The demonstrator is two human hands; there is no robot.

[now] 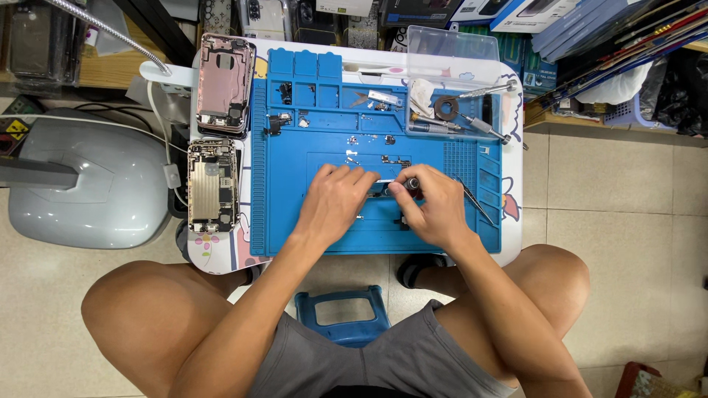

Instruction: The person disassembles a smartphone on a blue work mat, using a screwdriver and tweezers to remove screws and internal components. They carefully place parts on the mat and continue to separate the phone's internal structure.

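Hands (383, 203) on upright screwdriver (411, 184)

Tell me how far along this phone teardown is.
Done: two opened phone bodies lie left of the blue mat, and small parts are spread across it. In hand: the left hand steadies a small piece mid-mat while the right hand works it with a screwdriver. Left: both bodies are open, parts unfitted; tweezers lie unused.

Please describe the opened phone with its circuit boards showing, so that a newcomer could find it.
Start at the blue mat on the small table. Two phone bodies lie along its left edge. The lower phone is the one, packed with metal shields and boards, whereas the upper shell is pinkish and mostly empty.
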